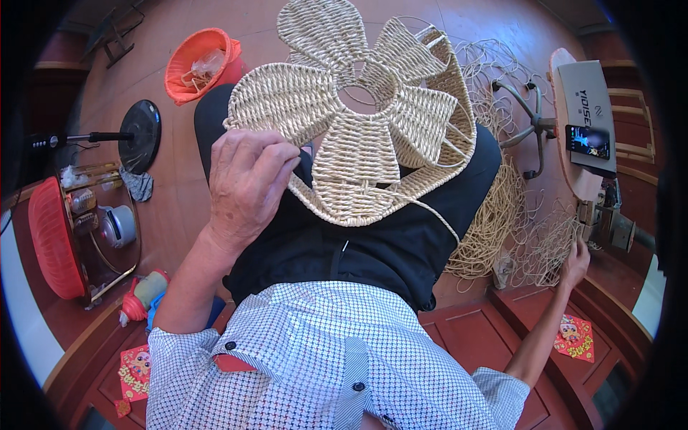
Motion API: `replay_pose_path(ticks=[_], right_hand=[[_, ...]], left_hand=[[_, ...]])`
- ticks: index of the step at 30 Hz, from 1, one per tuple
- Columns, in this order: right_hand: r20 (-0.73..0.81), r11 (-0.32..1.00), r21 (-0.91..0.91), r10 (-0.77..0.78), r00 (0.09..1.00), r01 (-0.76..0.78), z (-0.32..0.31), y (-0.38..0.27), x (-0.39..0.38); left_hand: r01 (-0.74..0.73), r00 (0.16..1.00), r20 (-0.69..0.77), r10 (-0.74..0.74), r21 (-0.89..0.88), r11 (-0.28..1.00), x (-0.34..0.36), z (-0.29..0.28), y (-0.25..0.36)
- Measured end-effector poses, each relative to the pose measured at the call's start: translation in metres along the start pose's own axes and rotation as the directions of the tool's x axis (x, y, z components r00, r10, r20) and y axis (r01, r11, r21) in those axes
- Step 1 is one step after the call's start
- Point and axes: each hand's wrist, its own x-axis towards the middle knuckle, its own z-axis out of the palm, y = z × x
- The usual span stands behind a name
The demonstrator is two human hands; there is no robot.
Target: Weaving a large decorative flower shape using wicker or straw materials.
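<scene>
A woven flower-shaped piece of twisted straw-coloured cord lies across my lap, with broad petals around a round central opening. It rests against a woven tray-like frame of the same cord. My left hand is closed on the lower edge of the left petal, fingers curled over it. From the bottom petal a loose cord trails to the right. Stretched far out to the right, my right hand has its fingers pressed together beside a tangle of thin cord. What lies between those fingers is too small to tell.
A big coil of cord lies on the floor at my right. Beyond it stand a chair base and a small table with a box and a phone. At left are a red bin, a round black base and a rack.
</scene>
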Motion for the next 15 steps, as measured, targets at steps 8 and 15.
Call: replay_pose_path(ticks=[8,15], right_hand=[[0.231,0.560,0.809,-0.583,0.779,0.179,-0.065,-0.419,-0.159],[0.245,0.484,0.862,-0.657,0.713,0.149,-0.043,-0.455,-0.175]], left_hand=[[-0.043,0.937,0.346,0.039,0.002,0.999,-0.006,-0.014,0.018],[-0.071,0.915,0.398,0.070,-0.012,0.997,-0.026,-0.012,0.008]])
